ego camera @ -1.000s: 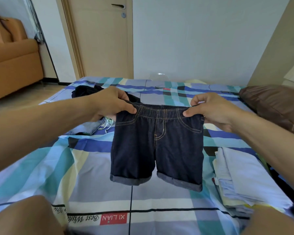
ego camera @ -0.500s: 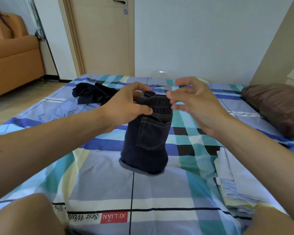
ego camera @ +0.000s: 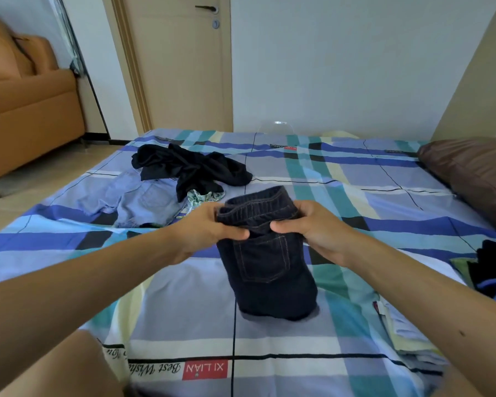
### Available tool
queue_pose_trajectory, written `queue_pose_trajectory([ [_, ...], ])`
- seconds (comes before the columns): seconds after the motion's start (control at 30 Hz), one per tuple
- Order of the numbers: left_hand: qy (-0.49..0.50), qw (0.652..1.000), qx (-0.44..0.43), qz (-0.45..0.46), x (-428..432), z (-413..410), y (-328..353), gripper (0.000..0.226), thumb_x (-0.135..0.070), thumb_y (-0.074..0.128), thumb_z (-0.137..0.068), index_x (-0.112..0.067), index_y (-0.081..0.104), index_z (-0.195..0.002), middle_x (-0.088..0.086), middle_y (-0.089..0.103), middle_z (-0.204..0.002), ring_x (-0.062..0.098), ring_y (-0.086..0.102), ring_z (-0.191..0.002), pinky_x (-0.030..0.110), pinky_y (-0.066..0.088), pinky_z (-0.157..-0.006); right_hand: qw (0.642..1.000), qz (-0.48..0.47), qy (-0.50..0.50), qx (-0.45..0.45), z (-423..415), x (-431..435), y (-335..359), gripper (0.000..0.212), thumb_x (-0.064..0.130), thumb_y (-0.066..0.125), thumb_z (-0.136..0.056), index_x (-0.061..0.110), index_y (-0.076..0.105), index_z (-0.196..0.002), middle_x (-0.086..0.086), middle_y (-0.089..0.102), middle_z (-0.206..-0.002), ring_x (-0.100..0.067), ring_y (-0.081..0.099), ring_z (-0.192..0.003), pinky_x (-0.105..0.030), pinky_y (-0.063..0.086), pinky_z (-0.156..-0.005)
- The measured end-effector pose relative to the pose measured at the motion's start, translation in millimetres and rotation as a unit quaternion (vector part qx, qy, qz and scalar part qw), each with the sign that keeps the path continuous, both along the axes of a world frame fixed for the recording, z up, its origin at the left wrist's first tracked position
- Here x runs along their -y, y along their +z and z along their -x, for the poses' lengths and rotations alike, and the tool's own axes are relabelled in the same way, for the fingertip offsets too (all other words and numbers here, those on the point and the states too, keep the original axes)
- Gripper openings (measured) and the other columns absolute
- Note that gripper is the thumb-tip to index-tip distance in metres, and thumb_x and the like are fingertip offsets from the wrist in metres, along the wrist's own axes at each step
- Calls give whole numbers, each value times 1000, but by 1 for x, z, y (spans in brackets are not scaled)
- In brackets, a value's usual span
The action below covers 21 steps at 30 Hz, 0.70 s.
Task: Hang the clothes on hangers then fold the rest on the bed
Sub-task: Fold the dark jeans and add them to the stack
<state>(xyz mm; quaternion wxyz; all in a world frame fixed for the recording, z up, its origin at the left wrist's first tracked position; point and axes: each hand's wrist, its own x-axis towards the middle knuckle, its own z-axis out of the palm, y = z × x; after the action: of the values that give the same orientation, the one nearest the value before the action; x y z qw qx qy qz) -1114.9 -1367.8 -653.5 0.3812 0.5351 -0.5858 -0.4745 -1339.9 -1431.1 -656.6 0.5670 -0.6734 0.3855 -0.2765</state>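
Both of our hands are clamped on the waistband of the dark navy denim shorts [ego camera: 267, 270]. Our left hand [ego camera: 206, 229] pinches the left end of the band, and our right hand [ego camera: 315, 224] grips the right end, fingers curled over the far side. The two thumbs lie on the near side and almost meet above the stitched back pocket. We hold the hands close together, just above the middle of the bed.

The shorts are doubled over lengthwise, so one back pocket faces us. They hang down from our grip, and the hem end rests on the blue, teal and cream plaid bedsheet [ego camera: 184, 319].

Farther up the bed, to the left, we see a crumpled black garment [ego camera: 189, 167]. It lies partly over a pair of pale blue denim shorts [ego camera: 143, 202] and touches a small green and white patterned cloth [ego camera: 205, 196]. By our right forearm sits a stack of folded pale blue and cream clothes [ego camera: 407, 336]. Beyond it, at the right edge, there is a small pile of dark and bright blue clothing [ego camera: 491, 270]. A brown pillow [ego camera: 476, 170] lies at the far right of the bed. An orange sofa [ego camera: 26, 110] stands at the left, and a beige door [ego camera: 181, 61] is shut behind the bed.
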Motion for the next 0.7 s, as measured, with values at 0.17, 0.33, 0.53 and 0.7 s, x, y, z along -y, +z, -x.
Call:
queue_pose_trajectory([
  [0.17,-30,988,55,144,5,-1,15,31,-2,79,-81,-6,71,-111,9,75,-104,20,69,-102,29,54,-93,998,69,-1,16,10,4,7,39,-5,70,-88,7,65,-124,-5,74,-118,-12,70,-108,-21,55,-88],
  [0.33,-116,953,225,166,-31,-3,-44,44,-28,83,-73,0,63,-101,7,69,-97,23,64,-91,38,51,-84,976,133,118,-127,35,-31,-43,46,0,78,-83,20,67,-123,7,73,-115,-1,64,-112,-14,46,-98],
  [0.53,-207,919,327,72,-75,1,-121,25,-21,73,-72,-17,51,-83,-7,62,-83,18,57,-74,43,50,-70,923,171,238,-251,39,-67,-119,29,12,71,-92,19,59,-117,0,66,-112,-20,62,-105,-41,48,-96],
  [0.7,-80,992,53,-85,-44,-5,-109,20,-16,70,-90,-9,66,-108,1,77,-99,11,72,-96,28,57,-83,980,78,132,-130,22,-33,-112,33,15,67,-97,19,57,-129,1,69,-121,-15,63,-116,-28,49,-102],
])
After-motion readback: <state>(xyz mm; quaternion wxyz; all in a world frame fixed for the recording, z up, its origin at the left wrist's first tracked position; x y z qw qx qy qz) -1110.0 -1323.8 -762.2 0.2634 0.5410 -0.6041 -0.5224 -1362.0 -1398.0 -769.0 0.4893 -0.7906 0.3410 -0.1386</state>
